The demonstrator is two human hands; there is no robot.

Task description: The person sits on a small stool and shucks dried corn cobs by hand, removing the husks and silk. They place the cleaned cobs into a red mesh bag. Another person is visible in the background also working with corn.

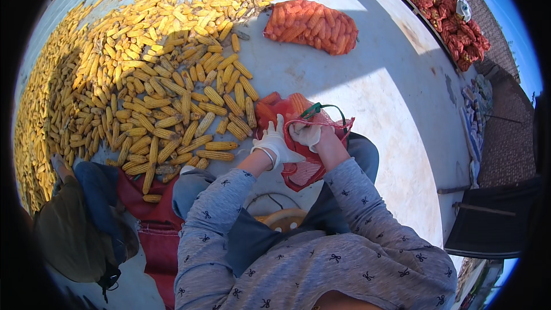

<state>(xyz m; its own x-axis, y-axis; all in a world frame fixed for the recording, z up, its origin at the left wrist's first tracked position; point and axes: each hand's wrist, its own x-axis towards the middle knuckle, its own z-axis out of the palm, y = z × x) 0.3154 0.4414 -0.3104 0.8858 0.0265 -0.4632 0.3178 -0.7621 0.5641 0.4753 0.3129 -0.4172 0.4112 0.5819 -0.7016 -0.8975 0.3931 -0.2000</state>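
A red mesh bag [311, 168] stands between my knees with several corn cobs [298, 102] in its far end. My left hand [275, 145], in a white glove, lies against the bag's left side with its fingers spread. My right hand [306, 134], also gloved, reaches in at the bag's mouth, where a fold of mesh crosses its wrist. Its fingers are partly hidden, so I cannot tell whether they hold a cob. A green drawstring [319, 107] loops over the bag's rim beside that hand.
Loose yellow corn cobs [165, 107] form a wide heap at the left. A filled red mesh bag [311, 26] lies ahead on the concrete floor [366, 77]. More red bags [434, 8] are piled at the upper right. Another person [77, 219] sits at my left near a red sack [159, 245].
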